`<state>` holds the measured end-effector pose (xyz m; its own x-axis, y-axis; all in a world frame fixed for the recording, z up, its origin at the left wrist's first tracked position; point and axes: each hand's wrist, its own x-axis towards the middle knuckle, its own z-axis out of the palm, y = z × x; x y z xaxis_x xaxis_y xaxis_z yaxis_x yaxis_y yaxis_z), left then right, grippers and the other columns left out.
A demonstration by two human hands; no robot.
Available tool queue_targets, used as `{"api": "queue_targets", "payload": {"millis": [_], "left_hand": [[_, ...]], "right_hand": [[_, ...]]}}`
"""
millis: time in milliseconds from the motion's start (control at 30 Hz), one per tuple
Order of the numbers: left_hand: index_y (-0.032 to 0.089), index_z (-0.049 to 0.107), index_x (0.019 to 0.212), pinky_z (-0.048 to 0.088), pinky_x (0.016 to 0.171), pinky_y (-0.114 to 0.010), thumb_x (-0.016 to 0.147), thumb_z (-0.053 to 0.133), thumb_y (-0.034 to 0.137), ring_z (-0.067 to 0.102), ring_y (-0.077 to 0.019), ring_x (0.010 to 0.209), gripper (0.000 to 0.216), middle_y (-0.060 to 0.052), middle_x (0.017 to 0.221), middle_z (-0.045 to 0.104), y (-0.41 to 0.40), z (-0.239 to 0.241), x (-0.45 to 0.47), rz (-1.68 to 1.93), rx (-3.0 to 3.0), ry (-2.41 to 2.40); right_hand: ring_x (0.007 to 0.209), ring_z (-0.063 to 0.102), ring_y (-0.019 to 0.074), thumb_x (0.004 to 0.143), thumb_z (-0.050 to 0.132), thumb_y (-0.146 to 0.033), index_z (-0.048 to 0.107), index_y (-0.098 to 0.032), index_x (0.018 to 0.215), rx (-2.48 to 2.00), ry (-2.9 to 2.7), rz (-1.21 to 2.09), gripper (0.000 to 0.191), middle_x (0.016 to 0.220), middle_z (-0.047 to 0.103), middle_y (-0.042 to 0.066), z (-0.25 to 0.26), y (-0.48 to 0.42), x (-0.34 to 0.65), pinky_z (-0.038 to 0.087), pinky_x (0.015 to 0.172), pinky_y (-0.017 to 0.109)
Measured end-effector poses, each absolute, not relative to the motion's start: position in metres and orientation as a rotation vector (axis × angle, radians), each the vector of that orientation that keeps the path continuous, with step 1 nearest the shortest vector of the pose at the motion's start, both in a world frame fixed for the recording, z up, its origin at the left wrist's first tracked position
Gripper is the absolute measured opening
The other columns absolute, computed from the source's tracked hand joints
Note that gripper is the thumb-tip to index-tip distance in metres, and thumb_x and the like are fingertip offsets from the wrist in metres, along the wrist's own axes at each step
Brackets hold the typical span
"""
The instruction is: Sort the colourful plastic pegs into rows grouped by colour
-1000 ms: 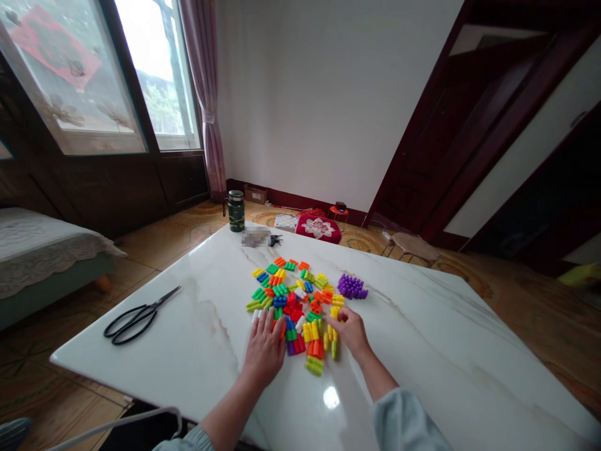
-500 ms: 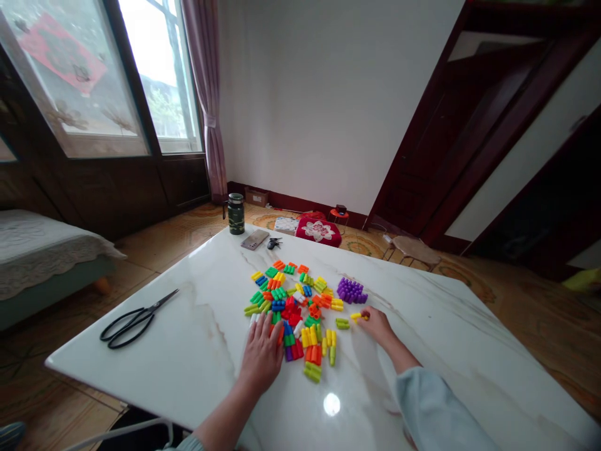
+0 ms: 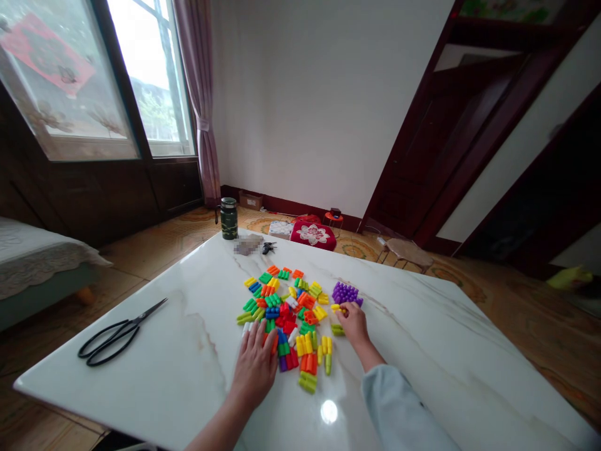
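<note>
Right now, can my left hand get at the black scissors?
Likely yes: your left hand rests partly on the coloured pieces, and only tabletop shows between it and the black scissors.

Daylight pouring in from the window (image 3: 141, 69) at left, blown nearly white, a hot round glare (image 3: 329, 411) on the glossy tabletop (image 3: 413, 351), right side deep in gloom, edges stretched and leaning, one patch (image 3: 248, 244) pixelated

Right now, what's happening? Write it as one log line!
left hand: over colorful pieces | right hand: pinching yellow piece | purple cluster: just beyond right hand
</note>
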<state>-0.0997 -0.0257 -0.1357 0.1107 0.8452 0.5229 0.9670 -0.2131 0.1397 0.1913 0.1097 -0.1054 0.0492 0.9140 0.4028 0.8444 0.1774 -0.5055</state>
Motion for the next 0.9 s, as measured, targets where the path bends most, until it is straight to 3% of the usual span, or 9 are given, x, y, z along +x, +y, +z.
{"api": "queue_targets", "payload": {"millis": [267,367,567,767,900], "left_hand": [[0.023,0.055,0.131,0.034,0.111,-0.051,0.089,0.049,0.026,0.036,-0.0314,0.139,0.042,-0.013,0.146,0.046,-0.025,-0.135,-0.1,-0.756,-2.152,-1.799],[0.023,0.054,0.132,0.034,0.111,-0.052,0.09,0.049,0.026,0.036,-0.0315,0.139,0.043,-0.013,0.146,0.045,-0.026,-0.135,-0.1,-0.759,-2.161,-1.803],[0.023,0.054,0.133,0.033,0.112,-0.052,0.09,0.049,0.026,0.034,-0.0315,0.14,0.043,-0.014,0.147,0.044,-0.026,-0.136,-0.1,-0.762,-2.167,-1.816],[0.023,0.054,0.133,0.033,0.112,-0.052,0.09,0.048,0.027,0.034,-0.0314,0.14,0.043,-0.013,0.147,0.044,-0.026,-0.136,-0.1,-0.754,-2.171,-1.824],[0.023,0.055,0.132,0.033,0.111,-0.052,0.09,0.048,0.026,0.035,-0.0318,0.14,0.043,-0.014,0.147,0.044,-0.026,-0.135,-0.099,-0.742,-2.165,-1.826]], "right_hand": [[0.066,0.057,0.0177,0.066,0.061,-0.024,0.059,-0.018,0.076,-1.682,-1.661,0.109,0.012,0.079,0.064,0.006,-0.11,0.12,0.202,0.048,0.068,0.03],[0.066,0.057,0.0165,0.071,0.059,-0.028,0.058,-0.018,0.081,-1.672,-1.603,0.093,0.014,0.084,0.064,0.007,-0.112,0.114,0.2,0.048,0.068,0.029],[0.07,0.059,0.0176,0.082,0.051,-0.037,0.062,-0.02,0.068,-1.661,-1.711,0.118,0.024,0.08,0.065,0.007,-0.117,0.09,0.196,0.046,0.069,0.028],[0.091,0.063,0.0207,0.082,0.05,-0.028,0.072,-0.019,0.088,-1.584,-1.837,0.188,0.024,0.093,0.07,0.008,-0.12,0.091,0.188,0.047,0.086,0.032],[0.094,0.063,0.0209,0.082,0.052,-0.028,0.072,-0.018,0.093,-1.57,-1.866,0.164,0.025,0.096,0.07,0.009,-0.122,0.095,0.187,0.047,0.088,0.032]]}}
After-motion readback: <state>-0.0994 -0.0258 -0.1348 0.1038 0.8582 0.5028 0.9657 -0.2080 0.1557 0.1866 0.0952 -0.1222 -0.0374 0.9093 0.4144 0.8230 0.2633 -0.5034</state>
